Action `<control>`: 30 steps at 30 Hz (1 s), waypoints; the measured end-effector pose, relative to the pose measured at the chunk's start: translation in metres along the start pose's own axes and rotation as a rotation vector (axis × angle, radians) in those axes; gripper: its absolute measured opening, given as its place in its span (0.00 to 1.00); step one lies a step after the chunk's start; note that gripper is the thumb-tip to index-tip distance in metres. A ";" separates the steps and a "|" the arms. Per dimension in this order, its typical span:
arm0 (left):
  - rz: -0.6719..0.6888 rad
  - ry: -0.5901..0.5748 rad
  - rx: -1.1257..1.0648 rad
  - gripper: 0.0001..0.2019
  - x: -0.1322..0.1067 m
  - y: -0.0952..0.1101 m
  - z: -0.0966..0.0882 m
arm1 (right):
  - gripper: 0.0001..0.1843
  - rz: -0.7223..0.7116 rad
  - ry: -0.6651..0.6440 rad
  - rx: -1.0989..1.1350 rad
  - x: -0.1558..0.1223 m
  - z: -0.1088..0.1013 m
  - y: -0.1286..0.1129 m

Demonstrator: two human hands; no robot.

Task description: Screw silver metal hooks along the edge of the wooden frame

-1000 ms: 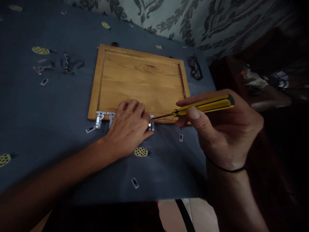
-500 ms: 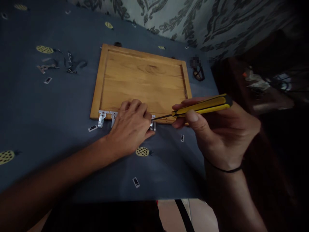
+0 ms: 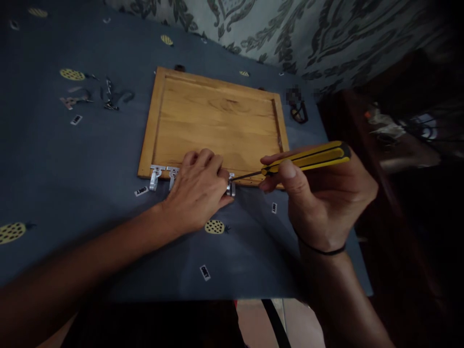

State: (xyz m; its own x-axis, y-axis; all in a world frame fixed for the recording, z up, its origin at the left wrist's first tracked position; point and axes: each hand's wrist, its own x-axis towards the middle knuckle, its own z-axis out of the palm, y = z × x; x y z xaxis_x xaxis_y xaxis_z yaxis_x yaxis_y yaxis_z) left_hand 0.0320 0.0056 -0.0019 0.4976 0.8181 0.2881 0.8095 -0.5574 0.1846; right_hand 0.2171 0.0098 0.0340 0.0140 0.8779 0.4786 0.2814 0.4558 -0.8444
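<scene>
A wooden panel (image 3: pixel 217 125) with a raised frame lies flat on the cloth. Silvery metal brackets that look like hinges (image 3: pixel 155 176) sit in a row along its near edge. My left hand (image 3: pixel 197 191) rests over that edge, fingers curled, with thumb and index finger closed about another metal hinge (image 3: pixel 231 187); part of the row is hidden beneath it. A yellow and black screwdriver (image 3: pixel 308 158) is in my right hand (image 3: pixel 322 198), gripped between thumb and fingers. Its thin shaft points left, the tip at the hinge beside my left index finger.
Blue cloth (image 3: pixel 90 159) with printed pineapples covers the table. To the left lie small metal pieces (image 3: pixel 110 99) and a tool-like item (image 3: pixel 74 100). A dark looped object (image 3: pixel 299 112) is right of the panel. A patterned curtain or wall (image 3: pixel 268 29) rises behind. Clutter (image 3: pixel 387 125) sits far right.
My right wrist has swung slightly to the left, and the screwdriver's handle has turned a little. My left hand keeps its hold; the view has shifted slightly.
</scene>
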 end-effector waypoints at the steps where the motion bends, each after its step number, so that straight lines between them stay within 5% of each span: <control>1: -0.002 -0.005 0.000 0.14 0.000 0.000 0.000 | 0.05 -0.002 -0.008 0.009 0.000 -0.002 0.001; 5: -0.006 -0.026 0.002 0.15 0.001 0.001 -0.002 | 0.13 -0.008 -0.074 0.053 -0.003 -0.009 0.007; 9: -0.007 -0.039 0.003 0.16 0.002 0.001 -0.003 | 0.08 -0.009 -0.086 0.100 -0.004 -0.009 0.009; 30: 0.002 -0.052 -0.005 0.15 0.001 0.000 -0.004 | 0.13 -0.046 0.218 0.152 -0.006 0.002 0.018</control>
State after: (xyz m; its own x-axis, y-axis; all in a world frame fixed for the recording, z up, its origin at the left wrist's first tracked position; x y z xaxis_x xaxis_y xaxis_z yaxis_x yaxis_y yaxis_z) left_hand 0.0309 0.0059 0.0017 0.5147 0.8232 0.2397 0.8071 -0.5595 0.1884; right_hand 0.2204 0.0131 0.0153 0.2152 0.8108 0.5443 0.1397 0.5260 -0.8389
